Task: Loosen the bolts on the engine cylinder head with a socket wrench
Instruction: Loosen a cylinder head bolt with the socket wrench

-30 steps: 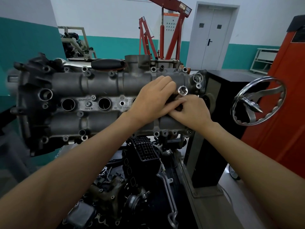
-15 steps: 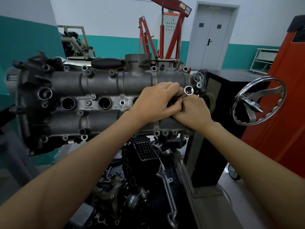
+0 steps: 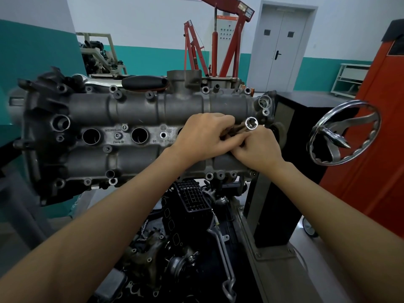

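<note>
A grey engine cylinder head (image 3: 135, 114) lies across a stand at chest height, with several bolts and round plug holes along its middle. My left hand (image 3: 203, 136) and my right hand (image 3: 260, 147) meet over its right part. Both curl around a socket wrench, mostly hidden by the fingers. Its shiny open socket end (image 3: 251, 123) sticks out above my right hand and faces the camera. A small bolt (image 3: 118, 136) sits between the two left plug holes.
A chrome handwheel (image 3: 343, 132) stands out to the right of the black engine stand (image 3: 290, 149). An orange cabinet (image 3: 376, 149) is behind it. A black-handled tool (image 3: 144, 81) lies on the head's far edge. Engine parts (image 3: 188, 215) hang below. A red engine crane (image 3: 218, 40) is at the back.
The socket end has shifted slightly right and up, then a little back down. My left fingers have curled tighter over the wrench, close against my right hand.
</note>
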A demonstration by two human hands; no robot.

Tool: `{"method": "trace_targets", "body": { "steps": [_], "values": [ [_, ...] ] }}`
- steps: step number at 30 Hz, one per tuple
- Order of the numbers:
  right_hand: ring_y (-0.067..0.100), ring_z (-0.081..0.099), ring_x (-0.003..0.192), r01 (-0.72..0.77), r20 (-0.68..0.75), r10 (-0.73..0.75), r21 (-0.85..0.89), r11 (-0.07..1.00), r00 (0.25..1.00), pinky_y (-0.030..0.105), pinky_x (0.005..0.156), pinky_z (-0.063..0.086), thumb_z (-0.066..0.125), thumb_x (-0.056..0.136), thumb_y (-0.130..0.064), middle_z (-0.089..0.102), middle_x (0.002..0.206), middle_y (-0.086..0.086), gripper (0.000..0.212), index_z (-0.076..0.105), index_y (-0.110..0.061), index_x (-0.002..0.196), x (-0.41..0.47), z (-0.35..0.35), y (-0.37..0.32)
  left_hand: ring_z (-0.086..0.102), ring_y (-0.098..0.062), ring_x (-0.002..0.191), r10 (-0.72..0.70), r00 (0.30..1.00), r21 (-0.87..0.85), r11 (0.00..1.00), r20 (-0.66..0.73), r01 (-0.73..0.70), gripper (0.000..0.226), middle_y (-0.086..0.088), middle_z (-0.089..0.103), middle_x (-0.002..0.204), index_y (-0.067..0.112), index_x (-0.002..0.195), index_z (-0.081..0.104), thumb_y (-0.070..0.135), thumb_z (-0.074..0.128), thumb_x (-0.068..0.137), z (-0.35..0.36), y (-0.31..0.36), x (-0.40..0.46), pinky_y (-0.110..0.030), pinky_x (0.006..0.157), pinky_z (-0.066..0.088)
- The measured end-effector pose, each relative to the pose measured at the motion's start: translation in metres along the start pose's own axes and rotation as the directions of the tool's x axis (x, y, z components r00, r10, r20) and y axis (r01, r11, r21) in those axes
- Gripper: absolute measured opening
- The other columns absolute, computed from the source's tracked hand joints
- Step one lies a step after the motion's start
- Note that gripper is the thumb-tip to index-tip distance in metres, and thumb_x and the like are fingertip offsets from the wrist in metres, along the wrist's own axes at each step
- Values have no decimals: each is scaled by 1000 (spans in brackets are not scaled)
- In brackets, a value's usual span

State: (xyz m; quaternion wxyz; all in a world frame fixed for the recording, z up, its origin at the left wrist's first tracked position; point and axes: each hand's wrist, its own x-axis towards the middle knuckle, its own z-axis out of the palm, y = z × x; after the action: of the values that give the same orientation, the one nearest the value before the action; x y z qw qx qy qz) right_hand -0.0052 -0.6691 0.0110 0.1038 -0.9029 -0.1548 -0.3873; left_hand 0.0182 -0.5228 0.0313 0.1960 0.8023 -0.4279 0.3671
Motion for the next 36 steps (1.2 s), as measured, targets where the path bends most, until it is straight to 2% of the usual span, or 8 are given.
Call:
{"method": "trace_targets", "body": {
  "steps": [3,9,13,16,20,25,30,36],
  "values": [
    [20,53,62,-20,42,21,-13,1000,999,24,54,17,39,74,-38,61,63,2,39,64,-8,72,1,1,1,39,-15,52,10,1000,-13,1000,-20,-10,39,6,40,58,14,66,37,49,42,84,-2,2,-1,-29,47,31],
    [11,38,57,-15,63,10,70,997,998,16,48,20,45,70,-33,29,53,-22,11,43,-22,71,1,-3,-3,50,-18,61,-33,999,-10,999,37,34,46,1,55,71,9,83,53,48,30,79,1,-1,0,-33,52,39],
    [11,39,55,-28,61,22,95,995,998,18,47,23,38,69,-44,32,51,-18,17,37,-28,70,1,-2,-3,54,-21,64,-24,998,5,1000,54,24,45,-3,61,73,8,83,56,47,33,87,3,-1,0,-34,53,36],
    [11,41,54,-27,14,25,123,992,1000,20,46,24,36,68,-49,52,52,-7,32,54,-24,63,1,-1,-2,55,-25,61,-55,997,64,997,55,51,44,-7,60,65,5,77,56,45,46,93,4,-3,0,-33,53,32],
    [23,56,58,-16,-32,18,69,998,999,24,52,25,35,70,-48,62,58,3,45,65,-14,69,0,0,-2,52,-24,55,-44,997,46,998,58,42,49,-7,55,56,5,70,58,47,49,91,2,-2,0,-33,52,32],
    [30,55,58,-15,-7,15,30,999,1000,26,56,24,44,79,-35,61,59,11,37,61,-5,66,-1,0,0,46,-19,51,-28,1000,-3,1000,14,28,43,3,46,54,8,68,48,45,49,88,-1,0,-1,-32,48,34],
    [13,38,54,-18,39,15,62,998,999,23,47,20,43,76,-34,38,52,-15,22,47,-17,64,-1,-1,-1,38,-14,51,-13,1000,-31,999,7,13,32,11,33,57,15,74,35,44,42,84,-4,5,-1,-28,48,30],
    [8,36,51,-21,36,16,128,992,999,16,47,22,47,75,-36,33,55,-22,16,38,-24,75,0,-2,-3,54,-23,61,-25,999,23,999,23,24,31,-1,58,69,7,87,54,36,44,89,1,1,0,-32,51,37]
  ]
}}
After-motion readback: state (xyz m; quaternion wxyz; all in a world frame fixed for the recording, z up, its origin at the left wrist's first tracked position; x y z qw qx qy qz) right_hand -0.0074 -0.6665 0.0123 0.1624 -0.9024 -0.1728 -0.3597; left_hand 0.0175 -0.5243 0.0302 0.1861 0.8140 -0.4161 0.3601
